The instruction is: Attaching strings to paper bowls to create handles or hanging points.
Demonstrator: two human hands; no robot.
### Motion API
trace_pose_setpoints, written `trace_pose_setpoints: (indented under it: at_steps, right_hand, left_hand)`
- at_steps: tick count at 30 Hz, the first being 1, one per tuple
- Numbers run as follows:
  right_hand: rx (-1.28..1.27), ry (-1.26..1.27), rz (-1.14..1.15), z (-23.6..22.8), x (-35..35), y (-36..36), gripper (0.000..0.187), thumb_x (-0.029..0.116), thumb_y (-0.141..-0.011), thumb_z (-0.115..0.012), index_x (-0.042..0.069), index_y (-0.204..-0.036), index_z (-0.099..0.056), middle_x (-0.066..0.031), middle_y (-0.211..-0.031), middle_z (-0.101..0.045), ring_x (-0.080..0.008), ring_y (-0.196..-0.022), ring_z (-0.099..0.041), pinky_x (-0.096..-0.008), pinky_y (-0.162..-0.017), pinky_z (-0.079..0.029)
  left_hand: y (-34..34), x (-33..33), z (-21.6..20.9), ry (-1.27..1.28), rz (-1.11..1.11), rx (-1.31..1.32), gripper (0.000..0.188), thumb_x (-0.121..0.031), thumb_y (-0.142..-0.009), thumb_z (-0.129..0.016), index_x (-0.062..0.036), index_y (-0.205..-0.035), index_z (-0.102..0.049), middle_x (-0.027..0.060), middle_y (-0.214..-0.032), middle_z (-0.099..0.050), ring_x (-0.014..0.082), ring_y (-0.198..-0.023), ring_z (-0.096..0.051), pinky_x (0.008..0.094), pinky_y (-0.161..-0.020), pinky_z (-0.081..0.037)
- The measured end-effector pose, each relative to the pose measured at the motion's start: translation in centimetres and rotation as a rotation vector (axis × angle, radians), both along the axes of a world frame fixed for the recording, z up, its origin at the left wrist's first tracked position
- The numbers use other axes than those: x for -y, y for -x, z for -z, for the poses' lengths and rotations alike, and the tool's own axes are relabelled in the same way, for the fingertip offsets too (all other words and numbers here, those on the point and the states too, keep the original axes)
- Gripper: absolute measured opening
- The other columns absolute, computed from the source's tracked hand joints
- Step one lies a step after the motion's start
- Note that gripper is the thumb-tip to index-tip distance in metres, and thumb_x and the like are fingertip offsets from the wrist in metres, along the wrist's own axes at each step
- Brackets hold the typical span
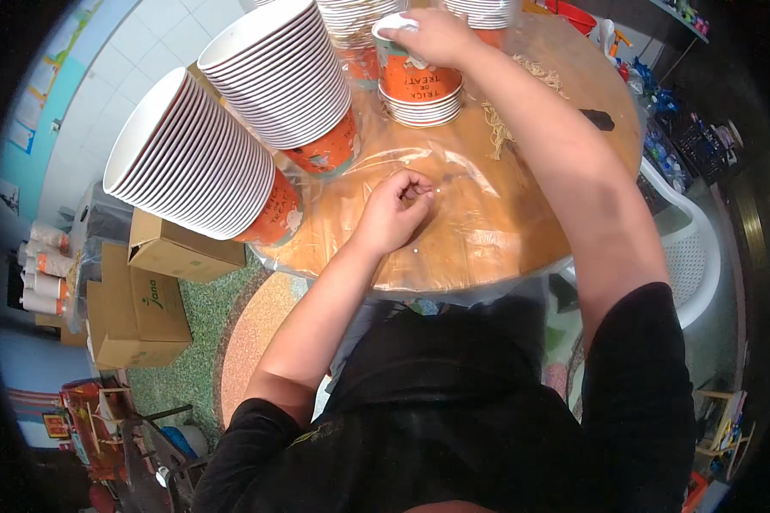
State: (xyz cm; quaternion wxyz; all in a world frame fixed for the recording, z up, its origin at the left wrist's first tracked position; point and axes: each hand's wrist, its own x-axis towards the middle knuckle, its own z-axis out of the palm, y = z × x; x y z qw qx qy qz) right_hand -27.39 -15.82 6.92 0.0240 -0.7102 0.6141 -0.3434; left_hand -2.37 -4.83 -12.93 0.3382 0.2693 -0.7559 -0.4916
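Observation:
Near the far side of the table, my right hand [432, 36] grips the upturned base of an orange paper bucket [419, 81], its thumb over the white bottom. That bucket is upside down, with several white rims stacked at its lower end. My left hand [395, 212] is closed, with curled fingers, over the plastic-covered round table [479, 231]. Whatever it may hold is too small to make out. Left of it lean two tall stacks of nested paper buckets, a nearer stack [197, 162] and a farther stack [274, 77], their white rims layered and orange sides showing at the bottom.
More bucket stacks [351, 21] stand at the far edge. Loose bundles of cream string [498, 128] and a small black object [597, 119] lie on the right. Cardboard boxes [137, 308] stand on the floor to the left. A white plastic chair [693, 248] is to the right.

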Motion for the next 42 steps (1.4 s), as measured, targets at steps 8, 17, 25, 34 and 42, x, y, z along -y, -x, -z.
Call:
trace_pose_setpoints:
  at_steps: [8,17,25,34,42]
  right_hand:
    - [-0.064,0.486,-0.289,-8.1,-6.3,-10.3,0.073,0.053,-0.096,-0.082,-0.001,-0.144,-0.069,-0.0269,-0.157,-0.059,-0.0448,-0.155,-0.046,-0.0522,-0.132,-0.036]
    - [-0.150,0.316,-0.273,-9.3,-6.2,-14.2,0.030,0.030,-0.105,-0.068,0.004,-0.113,-0.082,-0.0187,-0.123,-0.078,-0.0402,-0.127,-0.066,-0.0546,-0.117,-0.045]
    - [0.049,0.481,-0.251,-8.7,-5.3,-16.2,0.025,0.023,-0.100,-0.067,0.003,-0.103,-0.083,-0.0225,-0.113,-0.078,-0.0430,-0.120,-0.068,-0.0560,-0.111,-0.049]
    - [-0.106,0.710,-0.184,-10.1,-4.4,-16.5,0.020,0.020,-0.098,-0.069,0.002,-0.092,-0.077,-0.0212,-0.106,-0.074,-0.0430,-0.113,-0.067,-0.0558,-0.105,-0.048]
    - [0.143,1.469,-0.125,-16.5,-9.7,-13.7,0.010,0.007,-0.105,-0.065,0.000,-0.099,-0.068,-0.0194,-0.100,-0.067,-0.0387,-0.097,-0.063,-0.0502,-0.088,-0.050]
  left_hand:
    - [-0.3,-0.2,-0.7,-0.027,0.017,-0.013,0.015,-0.008,-0.106,-0.078,-0.0015,-0.117,-0.070,-0.0003,-0.105,-0.071,0.0082,-0.095,-0.064,0.0268,-0.088,-0.056]
    - [-0.6,-0.7,-1.3,-0.032,-0.014,-0.013,0.016,-0.011,-0.104,-0.078,-0.0010,-0.116,-0.071,-0.0004,-0.101,-0.071,0.0082,-0.092,-0.063,0.0277,-0.085,-0.056]
    - [-0.3,-0.3,-1.2,-0.062,0.002,-0.030,0.015,-0.012,-0.104,-0.077,-0.0014,-0.114,-0.072,-0.0017,-0.100,-0.069,0.0073,-0.089,-0.061,0.0269,-0.082,-0.054]
    - [-0.5,-0.7,-1.5,-0.056,0.006,-0.049,0.017,-0.013,-0.104,-0.077,-0.0004,-0.115,-0.073,-0.0018,-0.096,-0.071,0.0075,-0.087,-0.061,0.0277,-0.079,-0.055]
    - [0.0,-1.0,-1.4,-0.081,0.026,-0.073,0.016,-0.012,-0.105,-0.077,0.0004,-0.113,-0.073,0.0018,-0.099,-0.073,0.0089,-0.087,-0.065,0.0291,-0.080,-0.057]
